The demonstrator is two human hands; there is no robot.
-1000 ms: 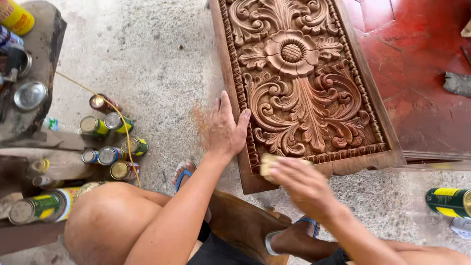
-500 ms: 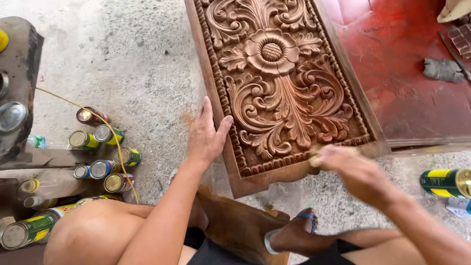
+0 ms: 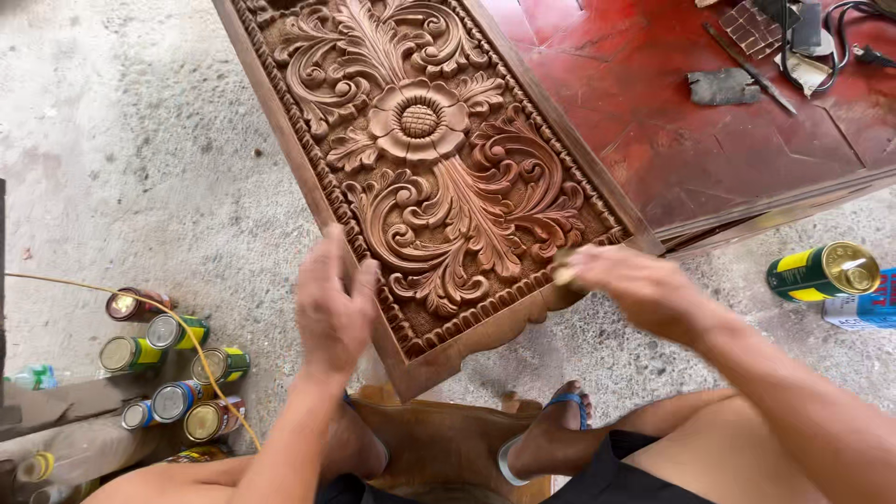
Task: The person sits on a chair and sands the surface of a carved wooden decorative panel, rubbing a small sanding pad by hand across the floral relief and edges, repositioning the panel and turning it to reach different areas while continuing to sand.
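A long carved wooden panel (image 3: pixel 439 168), with a flower and leaf scrolls in relief, lies in front of me on the concrete. My left hand (image 3: pixel 331 308) rests flat with fingers together on the panel's left frame near the near corner. My right hand (image 3: pixel 635 285) pinches a small folded yellowish sanding piece (image 3: pixel 563 273) against the panel's lower right border. My legs and a foot in a blue sandal (image 3: pixel 546 434) sit just below the panel's near end.
Several spray cans (image 3: pixel 173 364) lie on the floor at left, crossed by a thin yellow cord (image 3: pixel 187 336). A green and yellow can (image 3: pixel 821 271) lies at right. A red board (image 3: pixel 709 121) with scraps and tools sits at upper right.
The view has shifted, so the panel sits higher and more central. My right hand slid along the lower right border. My left hand has shifted on the left frame.
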